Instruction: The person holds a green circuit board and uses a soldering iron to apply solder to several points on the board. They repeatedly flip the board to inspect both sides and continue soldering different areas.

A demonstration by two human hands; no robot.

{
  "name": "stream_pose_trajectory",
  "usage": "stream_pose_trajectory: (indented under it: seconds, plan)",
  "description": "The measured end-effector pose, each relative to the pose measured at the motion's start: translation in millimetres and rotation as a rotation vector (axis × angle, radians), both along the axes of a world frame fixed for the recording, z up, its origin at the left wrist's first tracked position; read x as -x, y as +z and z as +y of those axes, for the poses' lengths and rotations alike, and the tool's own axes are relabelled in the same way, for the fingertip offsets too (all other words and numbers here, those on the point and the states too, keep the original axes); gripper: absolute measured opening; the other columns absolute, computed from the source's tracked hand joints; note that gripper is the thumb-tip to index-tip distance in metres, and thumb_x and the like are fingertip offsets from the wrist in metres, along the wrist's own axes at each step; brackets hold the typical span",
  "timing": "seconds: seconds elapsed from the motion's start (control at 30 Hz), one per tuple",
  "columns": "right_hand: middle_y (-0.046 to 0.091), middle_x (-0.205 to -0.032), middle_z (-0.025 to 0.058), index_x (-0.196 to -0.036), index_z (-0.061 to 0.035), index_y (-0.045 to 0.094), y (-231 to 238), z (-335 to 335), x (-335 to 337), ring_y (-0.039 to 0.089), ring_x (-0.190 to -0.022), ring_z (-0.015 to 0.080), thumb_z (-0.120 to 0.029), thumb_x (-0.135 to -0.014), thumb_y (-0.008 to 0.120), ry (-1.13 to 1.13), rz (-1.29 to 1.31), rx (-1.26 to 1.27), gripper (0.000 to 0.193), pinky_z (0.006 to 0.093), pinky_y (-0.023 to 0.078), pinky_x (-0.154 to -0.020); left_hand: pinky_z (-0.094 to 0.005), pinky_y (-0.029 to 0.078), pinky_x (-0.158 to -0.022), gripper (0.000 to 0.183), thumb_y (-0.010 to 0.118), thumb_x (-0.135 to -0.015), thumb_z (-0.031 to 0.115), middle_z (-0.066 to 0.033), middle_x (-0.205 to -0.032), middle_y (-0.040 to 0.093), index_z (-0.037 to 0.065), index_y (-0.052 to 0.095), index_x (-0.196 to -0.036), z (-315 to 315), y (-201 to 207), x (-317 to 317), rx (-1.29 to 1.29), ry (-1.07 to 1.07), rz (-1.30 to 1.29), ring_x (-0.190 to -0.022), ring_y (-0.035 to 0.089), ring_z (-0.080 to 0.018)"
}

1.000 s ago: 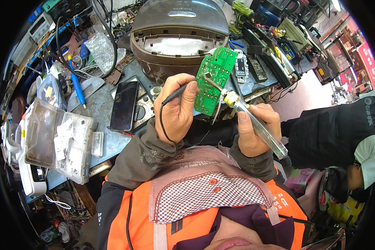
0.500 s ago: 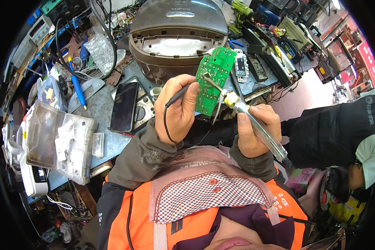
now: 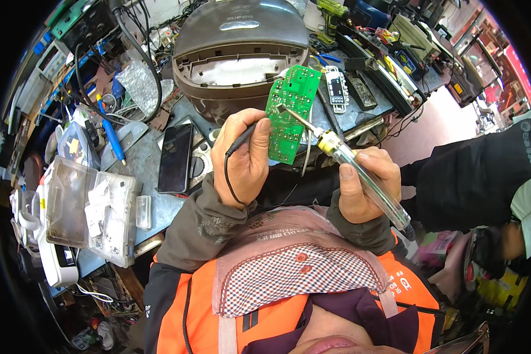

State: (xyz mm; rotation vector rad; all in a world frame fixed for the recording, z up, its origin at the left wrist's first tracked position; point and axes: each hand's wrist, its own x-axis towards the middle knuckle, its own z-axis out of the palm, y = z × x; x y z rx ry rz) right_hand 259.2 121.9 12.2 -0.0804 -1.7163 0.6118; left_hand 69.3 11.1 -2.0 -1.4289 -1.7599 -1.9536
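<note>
A green circuit board (image 3: 295,112) stands tilted up in front of me, its left edge by the fingertips of my left hand (image 3: 242,156), which is closed. Between that hand's thumb and fingers lies a black probe (image 3: 242,139), its thin cable hanging down over the palm. My right hand (image 3: 369,183) is closed round the clear handle of a soldering iron (image 3: 366,180) with a yellow collar. The iron's metal shaft crosses the board's face, ending at a small dark piece (image 3: 281,108); whether they touch, I cannot tell. A white wire (image 3: 307,154) hangs below the board.
Behind the board stands a brown appliance housing (image 3: 242,53). To the left lie a black phone (image 3: 176,158), a multimeter (image 3: 200,162), an open plastic parts box (image 3: 113,218) and a blue pen-like tool (image 3: 112,138). A person's dark sleeve (image 3: 472,183) reaches in at right.
The view has shifted slightly, so the bench items sit a little differently. Both hands keep their grips, and the iron stays angled across the board with nearly the same pose.
</note>
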Motion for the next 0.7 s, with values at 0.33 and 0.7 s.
stream_pose_trajectory:
  seconds: [0.33,0.7]
  plan:
    - [0.069,-0.084,0.0101,-0.108,0.0027,0.064,-4,43,-18,0.065,-0.069,0.0158,-0.004,-0.091,0.08,-0.196,0.1,0.279,0.025,0.0305,0.052,-0.063,-0.0343,0.056,-0.083,0.013,0.069,-0.104,0.003,-0.016,-0.106,0.072,-0.004,0.07,-0.114,3,11,1,0.163,0.043,0.101,-0.092,0.07,-0.0233]
    - [0.066,-0.082,0.0062,-0.107,-0.0002,0.067,-7,187,-62,0.063,-0.059,0.0127,-0.012,-0.094,0.077,-0.186,0.429,0.874,0.02,0.0289,0.061,-0.058,-0.0347,0.059,-0.096,0.039,0.059,-0.112,0.018,-0.0237,-0.13,0.069,-0.004,0.053,-0.144,-81,-14,75,0.21,0.361,0.194,-0.113,0.071,-0.0273]
